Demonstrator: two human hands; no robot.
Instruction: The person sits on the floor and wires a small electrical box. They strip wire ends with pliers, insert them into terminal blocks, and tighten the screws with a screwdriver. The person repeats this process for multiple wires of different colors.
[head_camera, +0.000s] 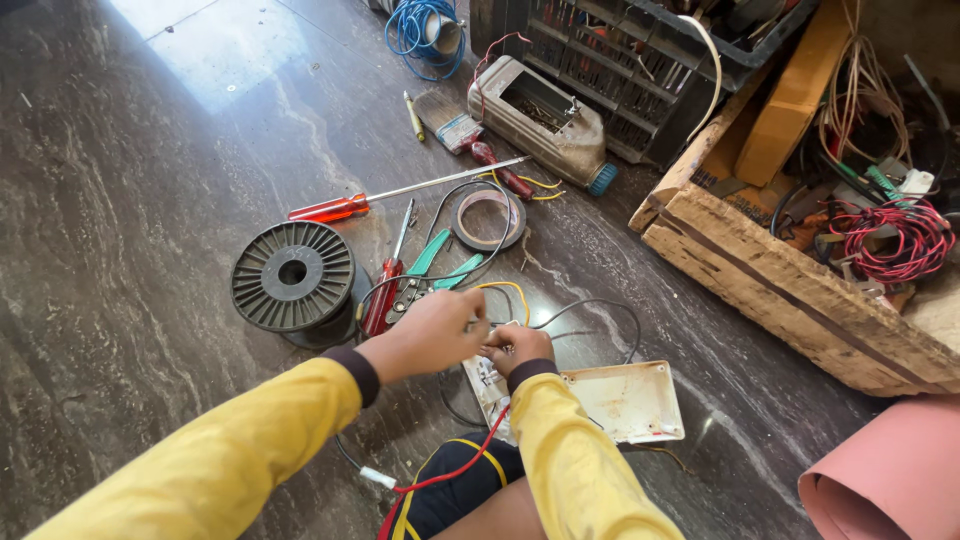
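A small white electrical board (487, 385) is seen low in the middle of the view, lying on the dark stone floor (150, 200) just in front of the person's knee. Its face is white with small dark and red marks, and most of it is hidden under the two hands. The left hand (432, 333) is curled over its far left edge, fingers drawn together on something too small to make out. The right hand (517, 347) is closed at the board's far right edge, fingertips pinched on a fitting or wire end that cannot be told. A yellow wire (508, 289) and a grey wire (600, 306) are looped out from beyond the hands, and a red wire (470, 462) runs near, along the yellow sleeve.

Just to the right of the board, touching it or nearly so, a white plastic cover (630, 400) lies open side up. To the far left a black empty wire spool (292, 276) lies flat. Beyond the hands are pliers with red handles (385, 295), green-handled cutters (440, 265), a roll of tape (488, 220) and a long red-handled screwdriver (400, 195). A wooden crate (790, 290) of cables stands at the right.
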